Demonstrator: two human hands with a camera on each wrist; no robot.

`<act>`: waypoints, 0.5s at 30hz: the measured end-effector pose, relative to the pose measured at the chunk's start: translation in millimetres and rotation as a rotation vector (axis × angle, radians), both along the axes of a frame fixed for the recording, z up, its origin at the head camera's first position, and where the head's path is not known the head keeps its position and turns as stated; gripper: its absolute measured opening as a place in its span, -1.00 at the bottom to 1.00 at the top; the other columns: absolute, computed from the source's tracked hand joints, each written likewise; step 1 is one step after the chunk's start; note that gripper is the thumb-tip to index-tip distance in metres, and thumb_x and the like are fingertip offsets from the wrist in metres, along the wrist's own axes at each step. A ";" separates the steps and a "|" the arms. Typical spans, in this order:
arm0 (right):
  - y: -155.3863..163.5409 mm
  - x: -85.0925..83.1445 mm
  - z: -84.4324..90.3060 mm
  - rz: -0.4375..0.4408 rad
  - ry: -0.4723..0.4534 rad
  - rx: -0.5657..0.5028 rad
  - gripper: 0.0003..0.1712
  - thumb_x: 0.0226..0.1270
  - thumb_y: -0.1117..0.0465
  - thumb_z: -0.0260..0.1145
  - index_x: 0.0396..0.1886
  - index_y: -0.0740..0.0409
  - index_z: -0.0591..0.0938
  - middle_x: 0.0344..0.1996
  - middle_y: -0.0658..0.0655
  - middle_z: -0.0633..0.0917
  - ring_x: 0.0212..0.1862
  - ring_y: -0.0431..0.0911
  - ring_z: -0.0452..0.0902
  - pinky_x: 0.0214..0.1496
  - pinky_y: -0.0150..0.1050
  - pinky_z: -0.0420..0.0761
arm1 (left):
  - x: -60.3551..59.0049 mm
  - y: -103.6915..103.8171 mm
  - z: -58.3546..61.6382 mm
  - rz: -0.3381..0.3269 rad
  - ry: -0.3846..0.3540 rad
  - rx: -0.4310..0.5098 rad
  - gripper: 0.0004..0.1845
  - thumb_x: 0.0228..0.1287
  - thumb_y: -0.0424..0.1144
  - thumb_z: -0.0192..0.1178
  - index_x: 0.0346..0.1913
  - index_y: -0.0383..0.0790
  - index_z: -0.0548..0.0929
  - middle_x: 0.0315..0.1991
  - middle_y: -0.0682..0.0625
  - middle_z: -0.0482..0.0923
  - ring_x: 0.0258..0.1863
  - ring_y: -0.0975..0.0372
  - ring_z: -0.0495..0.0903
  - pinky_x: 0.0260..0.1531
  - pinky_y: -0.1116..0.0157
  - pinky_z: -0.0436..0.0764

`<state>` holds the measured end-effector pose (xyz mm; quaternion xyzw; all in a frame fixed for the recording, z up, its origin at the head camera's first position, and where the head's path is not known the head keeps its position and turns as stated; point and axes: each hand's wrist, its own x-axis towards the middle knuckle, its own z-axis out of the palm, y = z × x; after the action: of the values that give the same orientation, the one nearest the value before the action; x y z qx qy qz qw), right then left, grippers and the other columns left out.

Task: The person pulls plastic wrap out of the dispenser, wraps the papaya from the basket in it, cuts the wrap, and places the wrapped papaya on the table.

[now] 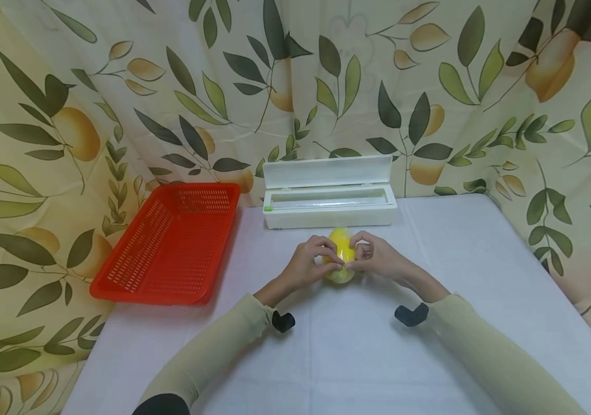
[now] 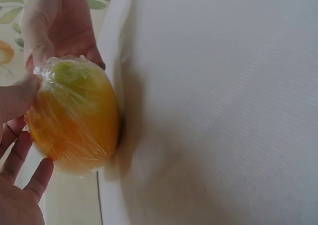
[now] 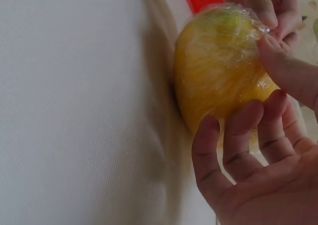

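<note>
A yellow-orange mango (image 2: 74, 120) with a greenish end lies on the white tablecloth, wrapped in clear plastic wrap (image 3: 233, 16). From the left, my left hand (image 1: 310, 262) pinches the gathered wrap on top between thumb and fingers. My right hand (image 1: 381, 260) does the same from the other side, its thumb at the bunched film. In the right wrist view, the other fingers of this hand curl beside the fruit's flank, fingertips at its surface. Both thumbs meet close together over the fruit, and the film around it looks creased and shiny.
Just behind the hands stands a white wrap dispenser box (image 1: 329, 218), its lid (image 1: 328, 172) raised, with a roll of film (image 1: 329, 202) inside. A red perforated plastic basket (image 1: 171, 245) sits at the left edge of the table. Leaf-patterned curtain (image 1: 347, 86) hangs behind.
</note>
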<state>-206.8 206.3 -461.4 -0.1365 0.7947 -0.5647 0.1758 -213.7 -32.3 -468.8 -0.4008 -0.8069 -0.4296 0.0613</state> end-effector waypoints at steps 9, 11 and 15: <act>-6.1 4.9 4.5 0.006 0.068 0.039 -0.46 0.23 0.28 0.55 0.02 0.25 0.39 -0.51 0.08 0.44 -0.43 -0.09 0.42 -0.37 -0.32 0.41 | 4.1 -0.9 -0.7 0.017 0.023 -0.018 -0.93 0.16 -0.29 0.53 -0.32 -0.18 0.84 -0.12 0.00 0.67 -0.03 0.17 0.52 0.05 0.28 0.52; -8.0 6.7 3.7 0.004 0.097 0.061 -0.49 0.25 0.28 0.54 0.01 0.24 0.40 -0.52 0.08 0.45 -0.44 -0.09 0.40 -0.38 -0.33 0.39 | 4.4 -0.7 -2.4 0.024 0.030 -0.027 -0.91 0.16 -0.25 0.54 -0.32 -0.16 0.84 -0.12 0.02 0.66 -0.03 0.19 0.51 0.04 0.29 0.52; -12.2 10.1 3.0 -0.006 0.161 0.121 -0.51 0.25 0.28 0.54 0.00 0.21 0.42 -0.53 0.07 0.48 -0.45 -0.06 0.41 -0.40 -0.33 0.39 | 3.8 -0.7 -3.9 0.033 0.045 -0.050 -0.87 0.12 -0.22 0.57 -0.32 -0.14 0.83 -0.16 0.04 0.64 -0.05 0.21 0.48 0.02 0.31 0.50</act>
<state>-196.8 194.1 -458.4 -0.1682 0.8392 -0.5036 0.1179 -209.9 -33.1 -472.7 -0.3985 -0.8221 -0.3993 0.0765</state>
